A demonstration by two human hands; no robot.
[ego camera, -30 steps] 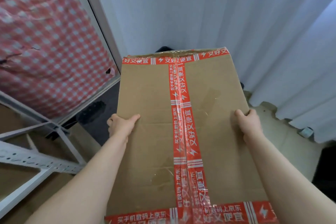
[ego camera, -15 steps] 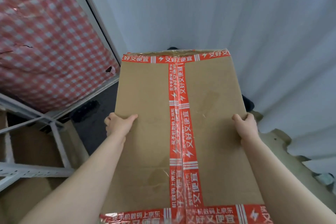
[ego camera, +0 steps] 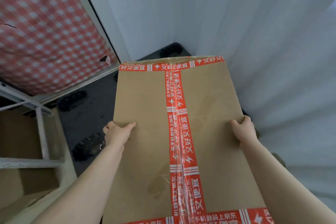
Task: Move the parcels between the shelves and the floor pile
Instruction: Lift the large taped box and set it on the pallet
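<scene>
A person's left hand (ego camera: 118, 131) and right hand (ego camera: 242, 129) grip the long side edges of a brown cardboard parcel (ego camera: 145, 151), thumbs flat on its top face and fingers curled over the edges. The parcel, sealed with red printed tape (ego camera: 179, 132), is held above a dark floor (ego camera: 87, 107). A white metal shelf (ego camera: 41, 132) stands at left, with a red checked cloth (ego camera: 45, 32) and a white curtain (ego camera: 254, 42) beyond.

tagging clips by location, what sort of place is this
Probably a small storeroom or parcel room: a red-taped cardboard parcel gripped by the left hand and right hand, white metal shelving holding more brown boxes, and a dark floor.
</scene>
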